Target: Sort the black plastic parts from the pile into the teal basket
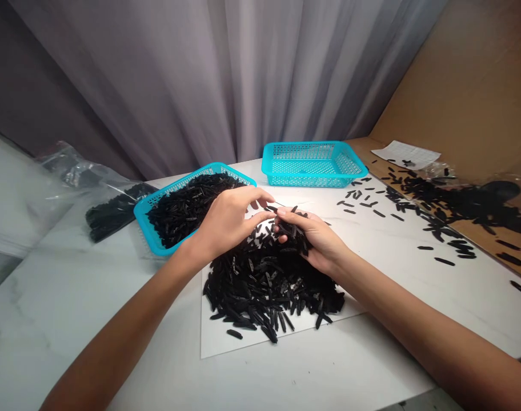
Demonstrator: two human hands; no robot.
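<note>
My right hand (316, 237) is curled around a bunch of narrow black pieces (292, 233), its thumb lying over them. My left hand (235, 217) reaches in from the other side, with thumb and forefinger bent toward each other at a small black piece (271, 209) by the right thumb. Under both hands lies a big heap of similar black pieces (260, 285), long and tapered, some with small pale holes. The heap rests on a white sheet (213, 342). Close behind my left wrist stands a blue basket (144, 220) filled with such pieces.
A second blue basket (314, 181) stands at the back, with nothing visible in it. A clear plastic bag (110, 185) of black pieces lies at left. More loose pieces (440, 200) spread to the right, near a paper (404, 153) and a brown board (470, 103). A grey curtain (200, 80) hangs behind.
</note>
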